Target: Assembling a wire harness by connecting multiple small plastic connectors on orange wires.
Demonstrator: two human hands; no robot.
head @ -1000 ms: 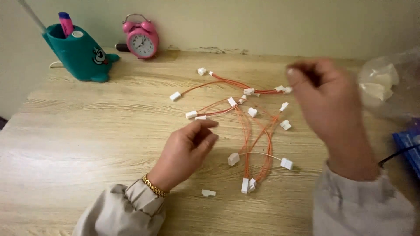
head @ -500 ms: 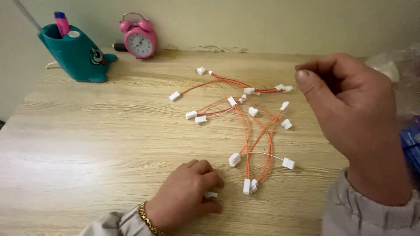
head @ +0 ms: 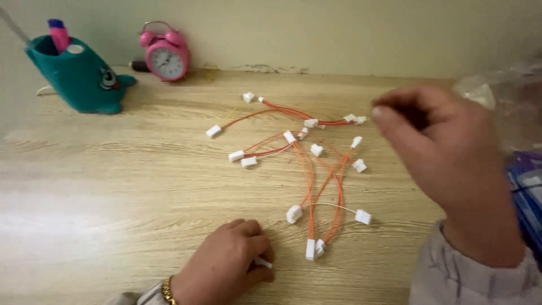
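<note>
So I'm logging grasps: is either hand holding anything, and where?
The left hand pinches a small white connector by one end against the table. The right hand: cannot tell.

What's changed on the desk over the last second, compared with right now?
The left hand drew back toward the near edge and closed its fingers on a loose white connector there. The right hand stayed raised at the right, fingertips pinched. The orange wires, pink clock and teal holder stayed put.

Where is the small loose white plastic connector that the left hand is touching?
In the head view, the small loose white plastic connector lies low and centre on the wooden table, under the left hand's fingertips, left of the orange wire bundle.
</note>
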